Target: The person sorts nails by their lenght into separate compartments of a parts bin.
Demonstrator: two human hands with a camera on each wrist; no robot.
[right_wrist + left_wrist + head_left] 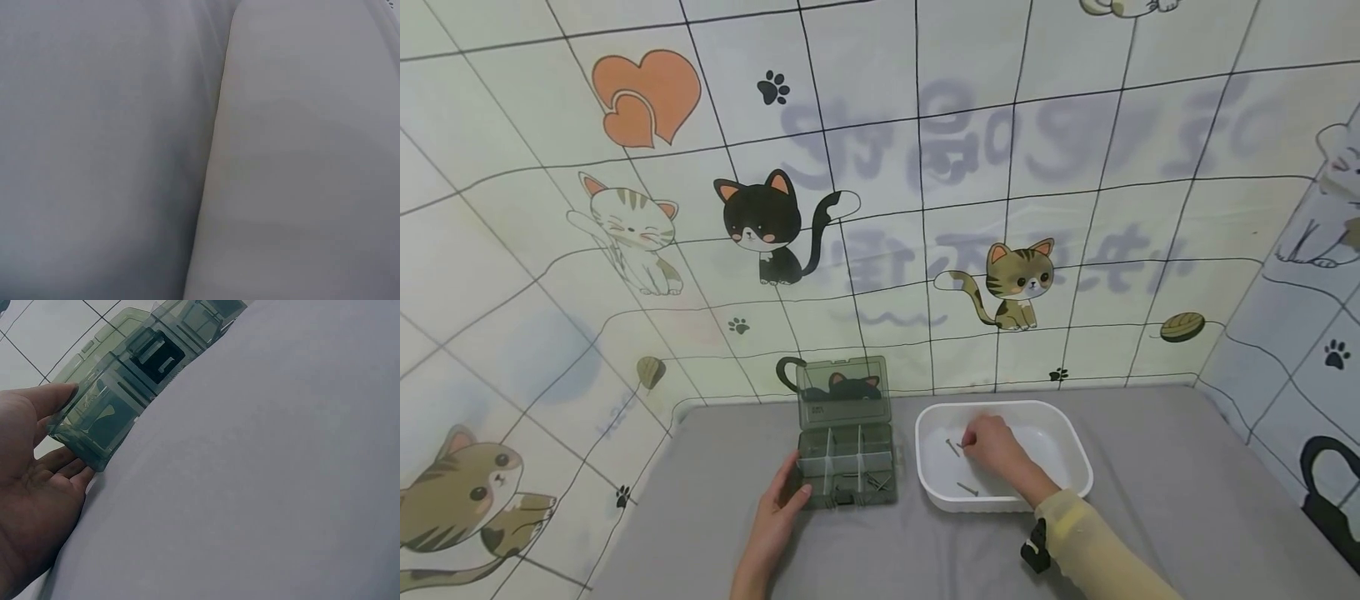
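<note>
A green see-through compartment box (808, 464) stands on the table with its lid (842, 417) raised. My left hand (772, 515) grips its left front corner, thumb on the front edge and fingers along the side; the left wrist view shows this hand (37, 475) from the front. Several screws (877, 482) lie in the front right compartment. Inside a white tray (1078, 467), my right hand (996, 448) pinches a small screw, mostly hidden at the fingertips. Beside those fingertips lies one screw (952, 448); another screw (967, 488) rests nearer the tray's front.
Grey cloth (1165, 483) covers the table. A cat-patterned sheet (880, 208) hangs behind and at both sides. The tray stands just right of the box, with a narrow gap between. In the right wrist view, the tray's pale wall (300, 175) fills the right half.
</note>
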